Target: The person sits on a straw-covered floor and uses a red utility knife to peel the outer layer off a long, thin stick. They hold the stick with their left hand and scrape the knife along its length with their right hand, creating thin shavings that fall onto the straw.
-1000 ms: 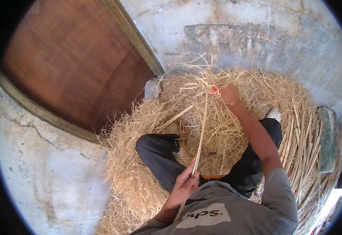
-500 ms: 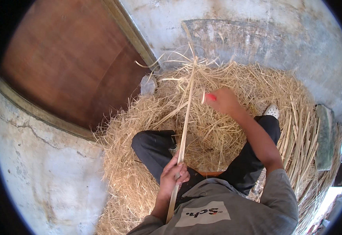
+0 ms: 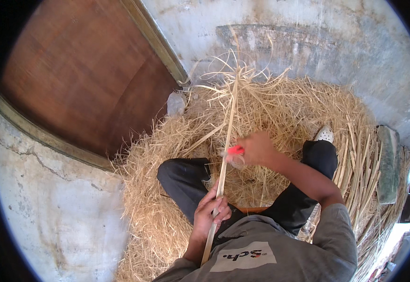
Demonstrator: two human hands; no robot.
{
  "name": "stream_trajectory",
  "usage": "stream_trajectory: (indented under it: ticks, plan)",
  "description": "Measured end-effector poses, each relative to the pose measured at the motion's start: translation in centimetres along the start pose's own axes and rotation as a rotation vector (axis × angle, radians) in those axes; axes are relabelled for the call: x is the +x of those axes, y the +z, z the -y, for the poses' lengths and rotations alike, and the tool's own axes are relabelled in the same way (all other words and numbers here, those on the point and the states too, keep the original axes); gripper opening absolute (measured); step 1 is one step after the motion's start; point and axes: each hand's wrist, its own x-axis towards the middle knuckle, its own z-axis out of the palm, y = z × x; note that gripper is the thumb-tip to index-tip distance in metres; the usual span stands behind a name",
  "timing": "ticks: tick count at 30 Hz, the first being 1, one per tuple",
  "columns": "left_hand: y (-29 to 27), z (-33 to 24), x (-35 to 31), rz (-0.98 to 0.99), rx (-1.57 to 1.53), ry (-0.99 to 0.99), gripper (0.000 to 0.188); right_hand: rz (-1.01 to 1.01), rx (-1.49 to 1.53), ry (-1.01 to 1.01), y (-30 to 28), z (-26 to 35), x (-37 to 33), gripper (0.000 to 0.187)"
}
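Observation:
A long pale bamboo strip [image 3: 230,126] runs from near my body up toward the wall, its far end spread into thin curled slivers [image 3: 239,70]. Close to my lap, my left hand [image 3: 212,210] has its fingers wrapped round the strip. My right hand [image 3: 256,147] grips a small red-handled tool [image 3: 236,150], placed against or just beside the right edge of the strip. Motion smears the tool, so I cannot make out its working end or whether it touches the strip.
Heaped shavings [image 3: 162,155] cover the floor around my bent legs. Long split strips [image 3: 355,169] lie to the right by a greenish block [image 3: 388,164]. A brown door [image 3: 87,70] stands at the far left, beside a stained wall [image 3: 308,42]. A stone [image 3: 176,104] sits near the door frame.
My right hand with the red-handled tool has come down and slightly left, nearer my left hand. The far slivers have shifted. My left hand keeps its hold on the strip.

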Motion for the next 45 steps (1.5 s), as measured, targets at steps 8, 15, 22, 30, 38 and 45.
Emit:
stream_trajectory:
  ticks: [8,15,22,30,38,45]
  plan:
    - [0.1,0.4,-0.7,-0.031,0.053,-0.036,0.06,0.05,0.04,0.307,-1.1,-3.0,2.8,0.081]
    - [1.4,0.4,-1.5,-0.121,0.23,-0.016,0.059,0.071,-0.12,0.219,0.0,-3.4,2.8,0.07]
    - [0.4,0.0,-0.8,-0.052,0.098,0.017,0.059,-0.001,-0.005,-0.011,1.7,-1.2,0.2,0.065]
    - [0.1,0.5,-0.7,0.17,-0.265,-0.058,0.052,-0.111,0.062,0.148,-0.4,-3.3,2.2,0.062]
    - [-0.2,0.6,-0.4,0.193,-0.226,-0.023,0.056,-0.147,0.147,-0.088,0.0,0.8,-0.6,0.063]
    - [0.7,0.7,-0.5,0.12,-0.153,-0.027,0.059,-0.172,0.107,0.029,0.8,-2.8,1.4,0.065]
